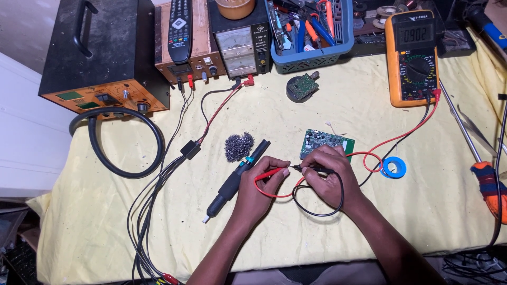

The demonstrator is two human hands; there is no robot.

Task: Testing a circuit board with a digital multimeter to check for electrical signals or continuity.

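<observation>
Both hands are seen low in view: a red probe [269, 173] is pinched in the left hand [259, 190], a black probe [311, 169] in the right hand [327, 177], tips meeting beside the green circuit board [325, 143] on the worktop [264, 232]; a reading is already shown on the orange multimeter [414, 58].

My right hand [327, 171] hid the near corner of the board [326, 143] and where the probe tips met, while the screwdriver [488, 182] ran past the right edge and the basket [311, 37] past the top.
</observation>
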